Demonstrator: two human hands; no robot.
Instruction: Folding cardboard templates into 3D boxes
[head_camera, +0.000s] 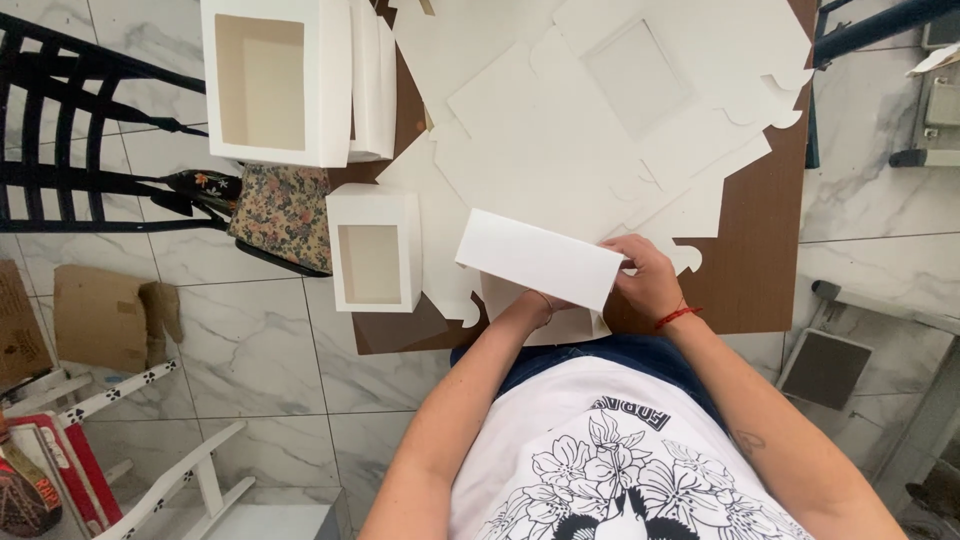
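A white cardboard box blank, partly folded, is raised over the near edge of the brown table. My right hand grips its right end. My left hand is mostly hidden under the raised panel, with only the wrist showing; it seems to hold the blank from below. Beneath them lies a pile of flat white blanks, one with a window cut-out.
A small folded white window box stands at the table's left edge, with a larger one and upright blanks behind it. A black chair with a floral cushion is at left. Cardboard scraps lie on the marble floor.
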